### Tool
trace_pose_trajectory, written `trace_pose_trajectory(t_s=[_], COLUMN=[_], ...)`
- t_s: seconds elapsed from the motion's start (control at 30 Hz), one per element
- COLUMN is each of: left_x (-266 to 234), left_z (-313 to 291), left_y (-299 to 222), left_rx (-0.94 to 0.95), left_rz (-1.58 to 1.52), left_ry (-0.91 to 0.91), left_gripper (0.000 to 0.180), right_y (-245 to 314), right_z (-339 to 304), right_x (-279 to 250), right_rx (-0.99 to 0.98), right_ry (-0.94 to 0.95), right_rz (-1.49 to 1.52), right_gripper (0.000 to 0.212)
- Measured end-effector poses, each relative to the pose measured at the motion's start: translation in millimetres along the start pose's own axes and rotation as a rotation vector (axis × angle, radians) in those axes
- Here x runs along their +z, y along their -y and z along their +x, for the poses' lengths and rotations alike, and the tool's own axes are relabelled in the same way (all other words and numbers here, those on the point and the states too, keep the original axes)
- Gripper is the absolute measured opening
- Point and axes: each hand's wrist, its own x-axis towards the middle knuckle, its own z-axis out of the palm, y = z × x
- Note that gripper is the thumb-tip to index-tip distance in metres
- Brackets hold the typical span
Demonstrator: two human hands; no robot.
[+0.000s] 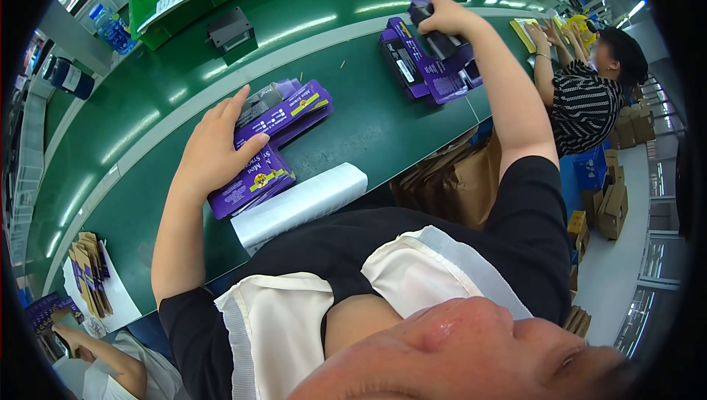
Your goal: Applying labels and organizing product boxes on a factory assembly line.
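Glossy green tabletop (335, 139): left hand (208, 146), fingers spread, gripping nothing visible, over purple cardboard cartons (258, 181) near the near edge; right hand (448, 19), fingers curled round a black-and-purple box (420, 7), farther from that edge. Advisable: firm right grip, light left pressure.

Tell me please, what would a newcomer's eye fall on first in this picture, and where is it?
Probably the bright purple cartons, lying on the green table partly beneath the person's spread left hand. Next may come the second purple group farther right, where the right hand grips a dark package. The long silvery-white piece near the person's chest also stands out.
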Motion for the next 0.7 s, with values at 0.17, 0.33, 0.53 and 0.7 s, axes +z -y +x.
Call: trace_pose_trajectory(t_s=[0.17,0.33,0.53,0.7], left_x=[1,3,5,5], left_z=[-1,1,2,2], left_y=[1,2,1,2], left_rx=[0.007,0.014,0.018,0.019], left_rz=[0.023,0.036,0.047,0.054], left_ry=[-0.001,-0.006,-0.005,-0.009], left_gripper=[0.069,0.069,0.070,0.069], right_y=[40,54,61,63], right_z=[-27,-34,-24,-17], right_x=[20,33,45,55], right_rx=[0.038,0.067,0.101,0.127], right_ry=[0.061,0.064,0.064,0.083], right_rz=[-0.015,-0.108,-0.168,-0.106], right_gripper=[0.084,0.084,0.085,0.087])
